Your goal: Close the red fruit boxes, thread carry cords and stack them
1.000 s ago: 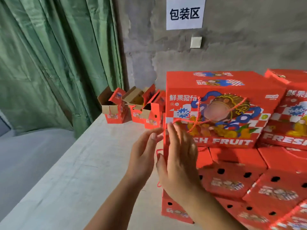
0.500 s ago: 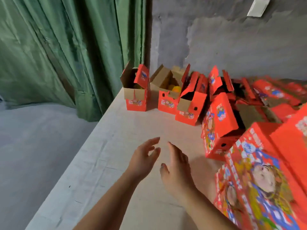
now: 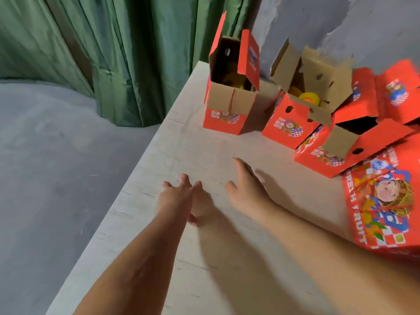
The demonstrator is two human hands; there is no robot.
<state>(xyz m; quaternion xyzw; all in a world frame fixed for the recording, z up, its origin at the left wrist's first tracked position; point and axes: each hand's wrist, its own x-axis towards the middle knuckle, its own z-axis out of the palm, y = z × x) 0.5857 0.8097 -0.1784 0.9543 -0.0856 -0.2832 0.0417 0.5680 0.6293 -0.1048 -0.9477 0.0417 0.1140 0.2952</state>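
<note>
Both hands empty over the pale table (image 3: 159,169), centre frame: left hand (image 3: 179,196) and right hand (image 3: 246,189) with fingers extended, loosely spread. Open red fruit boxes upper right, well apart from them: nearest upright box (image 3: 227,110), flaps up; next box (image 3: 288,126) shows yellow fruit (image 3: 308,97), probably oranges. Closed box (image 3: 384,201) at right edge.

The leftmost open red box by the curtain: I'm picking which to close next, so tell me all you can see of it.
The leftmost open red box stands upright on the pale table, near its far edge by the green curtain. It looks like cardboard, red printed outside with a cartoon label low on the front, plain brown inside. Its top flaps stand raised; one tall flap has a punched hole. Something yellow shows inside. A thin red cord hangs down the front flap. Neither hand touches it.
</note>
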